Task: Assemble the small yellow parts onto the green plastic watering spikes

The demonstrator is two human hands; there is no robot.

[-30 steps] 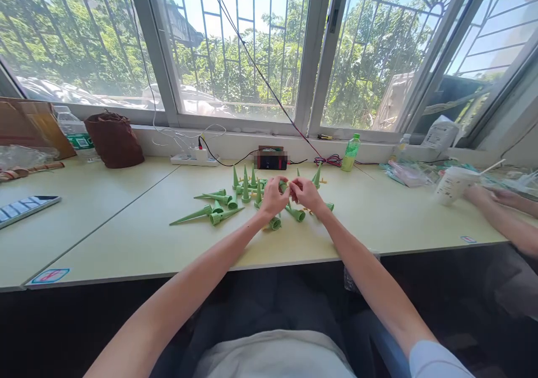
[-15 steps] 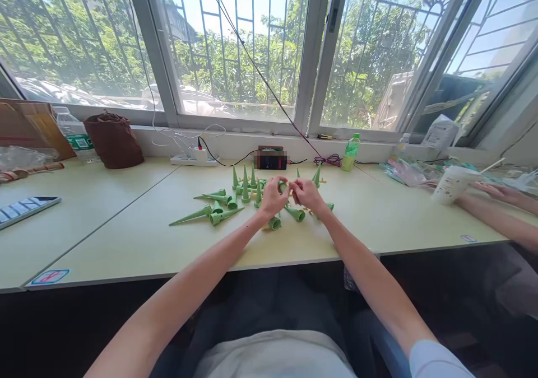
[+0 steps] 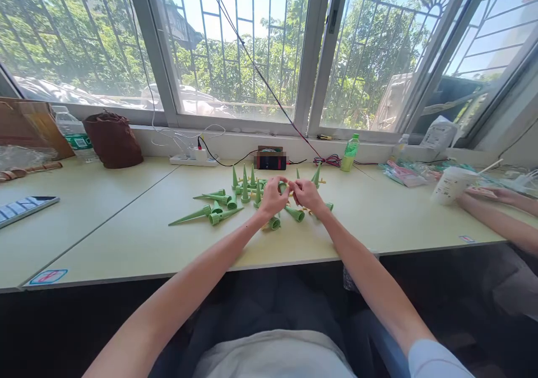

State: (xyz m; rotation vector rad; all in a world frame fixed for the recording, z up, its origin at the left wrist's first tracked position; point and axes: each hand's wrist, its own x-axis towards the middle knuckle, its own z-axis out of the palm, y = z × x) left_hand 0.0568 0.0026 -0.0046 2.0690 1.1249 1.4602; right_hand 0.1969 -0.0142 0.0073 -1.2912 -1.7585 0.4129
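Over the middle of the table, my left hand (image 3: 274, 199) is closed around a green plastic watering spike (image 3: 282, 188), its wide end showing between thumb and fingers. Right beside it, my right hand (image 3: 308, 194) has its thumb and fingers pinched together against that piece. Whatever is between those fingertips is too small and covered to make out. Several more green spikes surround my hands: some stand point up, like the tall one (image 3: 245, 185) on the left, while others lie on their sides, like the one (image 3: 295, 214) below my hands. Small yellow parts (image 3: 323, 181) show among them.
Behind the spikes, a phone (image 3: 271, 161) leans by the sill on a cable. A green bottle (image 3: 349, 153) stands right of it. Further right are a white cup (image 3: 453, 186) and another person's forearms (image 3: 483, 210). A brown bag (image 3: 113, 140) and another phone (image 3: 27, 210) are at left.
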